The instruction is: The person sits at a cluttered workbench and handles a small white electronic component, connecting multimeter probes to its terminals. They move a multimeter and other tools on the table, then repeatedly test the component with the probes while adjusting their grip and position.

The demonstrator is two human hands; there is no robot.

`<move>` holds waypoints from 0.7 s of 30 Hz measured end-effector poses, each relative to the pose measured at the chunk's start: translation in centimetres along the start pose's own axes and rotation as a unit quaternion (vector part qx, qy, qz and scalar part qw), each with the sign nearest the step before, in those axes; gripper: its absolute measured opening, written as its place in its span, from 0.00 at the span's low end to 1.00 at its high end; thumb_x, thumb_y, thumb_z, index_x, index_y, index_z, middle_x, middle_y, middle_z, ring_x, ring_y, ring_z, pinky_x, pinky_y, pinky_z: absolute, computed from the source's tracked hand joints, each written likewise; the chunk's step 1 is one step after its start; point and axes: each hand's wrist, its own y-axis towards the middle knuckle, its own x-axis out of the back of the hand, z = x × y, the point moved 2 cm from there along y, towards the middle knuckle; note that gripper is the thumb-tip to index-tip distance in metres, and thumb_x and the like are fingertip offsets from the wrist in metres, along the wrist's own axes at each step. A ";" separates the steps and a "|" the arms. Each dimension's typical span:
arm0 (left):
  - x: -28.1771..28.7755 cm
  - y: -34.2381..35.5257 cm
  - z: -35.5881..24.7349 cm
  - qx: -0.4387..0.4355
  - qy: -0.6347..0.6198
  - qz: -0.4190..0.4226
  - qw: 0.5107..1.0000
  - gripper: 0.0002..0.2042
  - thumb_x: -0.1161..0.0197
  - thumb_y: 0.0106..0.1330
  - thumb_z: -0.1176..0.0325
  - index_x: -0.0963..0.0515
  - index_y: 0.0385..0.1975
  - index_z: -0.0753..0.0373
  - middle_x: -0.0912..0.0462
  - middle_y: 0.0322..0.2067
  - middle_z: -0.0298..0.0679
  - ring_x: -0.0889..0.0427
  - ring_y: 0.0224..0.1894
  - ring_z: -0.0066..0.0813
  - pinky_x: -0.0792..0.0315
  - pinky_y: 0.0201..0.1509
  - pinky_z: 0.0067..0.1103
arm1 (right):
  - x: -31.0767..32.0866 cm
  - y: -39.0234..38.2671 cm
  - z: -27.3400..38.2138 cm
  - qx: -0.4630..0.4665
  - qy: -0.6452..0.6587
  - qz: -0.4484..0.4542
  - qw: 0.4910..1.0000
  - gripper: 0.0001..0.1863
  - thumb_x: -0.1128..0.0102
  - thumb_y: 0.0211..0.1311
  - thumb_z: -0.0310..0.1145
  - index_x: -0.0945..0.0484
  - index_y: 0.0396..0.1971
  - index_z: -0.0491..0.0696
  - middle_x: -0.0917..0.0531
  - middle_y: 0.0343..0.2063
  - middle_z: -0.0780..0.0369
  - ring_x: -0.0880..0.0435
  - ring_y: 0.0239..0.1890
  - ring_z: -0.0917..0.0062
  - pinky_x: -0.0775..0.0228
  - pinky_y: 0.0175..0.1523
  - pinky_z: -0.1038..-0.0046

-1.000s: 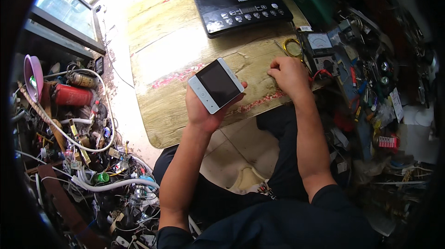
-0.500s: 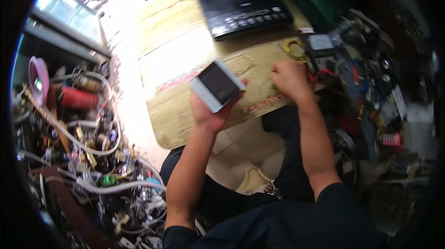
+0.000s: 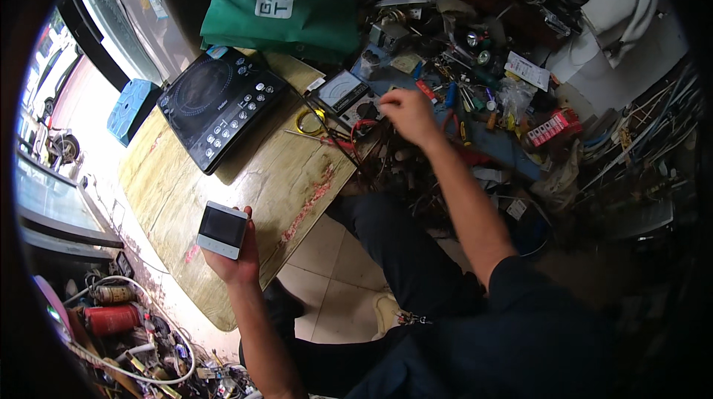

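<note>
My left hand (image 3: 239, 261) grips a small white square device with a dark screen (image 3: 223, 228), screen facing up, above the table's near edge. My right hand (image 3: 410, 114) reaches to the right of the table, its fingers curled together beside an analog multimeter (image 3: 343, 92). Whether those fingertips hold or touch anything is hard to make out. Red test leads (image 3: 364, 125) run by the meter. Left of it, on the table corner, lies a coil of yellow wire or tape (image 3: 310, 122).
A black induction cooker (image 3: 223, 105) sits on the wooden table (image 3: 260, 191). Behind it is a green bag (image 3: 282, 13); a blue stool (image 3: 132, 111) stands beyond. Tools and parts crowd the right bench, with a red-and-white box (image 3: 553, 126). Scrap and a red cylinder (image 3: 111, 319) lie lower left.
The view has swung right, bringing the cluttered bench into sight. My right hand has moved from the tabletop to beside the multimeter. The device stays in my left hand.
</note>
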 end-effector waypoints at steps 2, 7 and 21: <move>-0.5 0.0 0.6 0.005 0.000 0.000 1.000 0.28 0.59 0.79 0.47 0.24 0.61 0.62 0.15 0.51 0.55 0.17 0.53 0.69 0.14 0.50 0.46 | 3.6 1.9 -5.6 -0.037 -0.085 -0.028 0.995 0.10 0.31 0.60 0.31 0.11 0.40 0.46 0.10 0.36 0.56 0.10 0.39 0.66 0.19 0.47 0.64; -0.8 0.0 1.1 0.007 0.019 -0.026 0.999 0.28 0.59 0.79 0.46 0.23 0.61 0.61 0.15 0.51 0.54 0.17 0.54 0.68 0.14 0.50 0.47 | 5.9 6.9 -11.1 -0.148 -0.160 -0.012 0.976 0.10 0.31 0.61 0.32 0.09 0.41 0.49 0.09 0.39 0.56 0.10 0.43 0.65 0.19 0.50 0.61; -2.0 -0.4 1.4 -0.008 0.014 -0.007 1.000 0.27 0.58 0.79 0.45 0.24 0.61 0.60 0.16 0.52 0.53 0.16 0.53 0.67 0.14 0.48 0.47 | 6.4 10.5 -11.0 -0.070 -0.198 -0.120 0.970 0.12 0.34 0.64 0.32 0.11 0.47 0.49 0.10 0.40 0.55 0.10 0.43 0.61 0.19 0.48 0.65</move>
